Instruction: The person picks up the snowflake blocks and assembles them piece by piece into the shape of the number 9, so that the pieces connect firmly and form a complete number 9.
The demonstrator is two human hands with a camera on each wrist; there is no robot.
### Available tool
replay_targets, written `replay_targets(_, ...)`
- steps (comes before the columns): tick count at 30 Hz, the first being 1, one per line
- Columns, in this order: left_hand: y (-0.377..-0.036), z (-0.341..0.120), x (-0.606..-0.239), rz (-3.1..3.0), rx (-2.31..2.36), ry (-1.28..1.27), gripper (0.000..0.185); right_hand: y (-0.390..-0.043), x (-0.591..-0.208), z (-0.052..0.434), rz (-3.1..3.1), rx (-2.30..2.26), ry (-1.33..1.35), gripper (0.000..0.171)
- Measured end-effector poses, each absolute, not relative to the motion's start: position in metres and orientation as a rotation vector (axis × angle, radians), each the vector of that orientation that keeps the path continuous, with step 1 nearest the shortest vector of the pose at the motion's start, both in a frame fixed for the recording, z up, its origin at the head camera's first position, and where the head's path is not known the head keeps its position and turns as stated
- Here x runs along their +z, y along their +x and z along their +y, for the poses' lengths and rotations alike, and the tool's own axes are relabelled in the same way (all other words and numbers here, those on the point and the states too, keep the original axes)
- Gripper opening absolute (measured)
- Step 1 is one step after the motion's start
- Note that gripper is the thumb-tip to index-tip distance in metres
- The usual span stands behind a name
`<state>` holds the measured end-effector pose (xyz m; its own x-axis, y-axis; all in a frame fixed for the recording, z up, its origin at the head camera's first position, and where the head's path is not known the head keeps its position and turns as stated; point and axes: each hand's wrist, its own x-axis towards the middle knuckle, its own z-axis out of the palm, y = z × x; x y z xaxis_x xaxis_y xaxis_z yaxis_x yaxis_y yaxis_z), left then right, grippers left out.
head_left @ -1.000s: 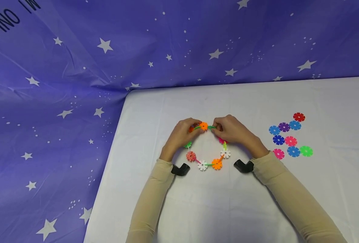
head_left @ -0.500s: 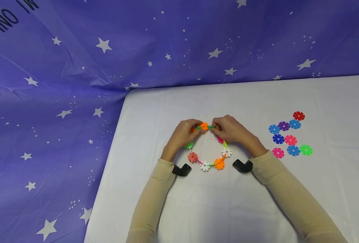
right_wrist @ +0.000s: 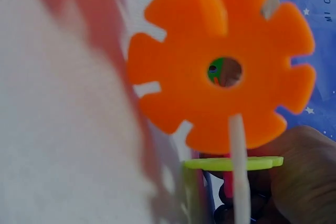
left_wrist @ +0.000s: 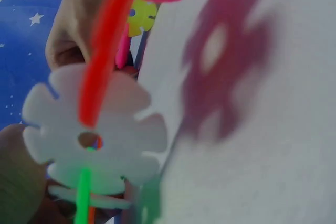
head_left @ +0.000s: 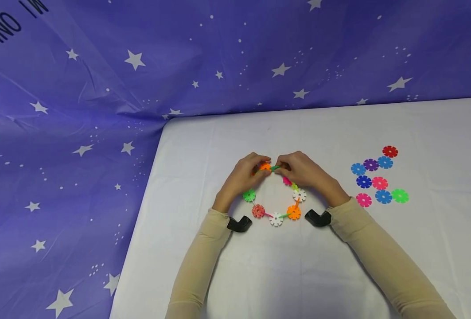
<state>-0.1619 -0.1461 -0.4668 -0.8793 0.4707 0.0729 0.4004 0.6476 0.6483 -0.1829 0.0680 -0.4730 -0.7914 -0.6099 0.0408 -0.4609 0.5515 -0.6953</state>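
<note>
A ring of notched plastic discs, slotted edge to edge, hangs between my two hands. My left hand (head_left: pixel 245 175) pinches an orange disc (head_left: pixel 265 166) at the ring's far side. Beside it, my right hand (head_left: pixel 303 169) pinches a green disc (head_left: pixel 275 168) seen edge-on, right against the orange one. The near side of the ring shows a white disc (head_left: pixel 276 219), another orange disc (right_wrist: pixel 173 77) and a coral disc (head_left: pixel 258 211). In the left wrist view a white disc (left_wrist: pixel 115 124) fills the foreground and partly covers the fingers.
Several loose discs lie to the right on the white tabletop (head_left: pixel 438 248), among them a red disc (head_left: pixel 390 151) and a green disc (head_left: pixel 400 196). A purple star-patterned cloth (head_left: pixel 219 53) rises behind the table and along its left side. Black wrist mounts (head_left: pixel 239 224) sit at both cuffs.
The near side of the ring has swung slightly to the right. My left fingers have shifted a little right, covering more of the orange disc; my right hand stays almost in place.
</note>
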Motion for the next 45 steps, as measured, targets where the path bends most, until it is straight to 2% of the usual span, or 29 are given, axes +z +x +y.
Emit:
replay_targets(6,-0.162,-0.141,-0.472,2.803,1.12,0.775,0.013,-0.182,-0.476,0.071,2.565,-1.11,-0.883,0.012)
replay_targets(14,-0.164,-0.142,-0.473,2.801,1.107,0.799,0.009,-0.162,-0.461,0.094,2.634,-0.939,-0.619,0.049)
replay_targets(17,-0.164,-0.143,-0.472,2.783,1.089,0.83,0.008,-0.151,-0.457,0.097,2.633,-0.874,-0.54,0.055)
replay_targets(26,-0.162,-0.143,-0.469,2.733,1.033,0.937,0.008,-0.137,-0.457,0.082,2.659,-0.881,-0.505,0.036)
replay_targets(45,-0.16,-0.136,-0.466,2.724,0.937,0.922,0.01,-0.139,-0.463,0.086,2.696,-1.006,-0.552,0.033)
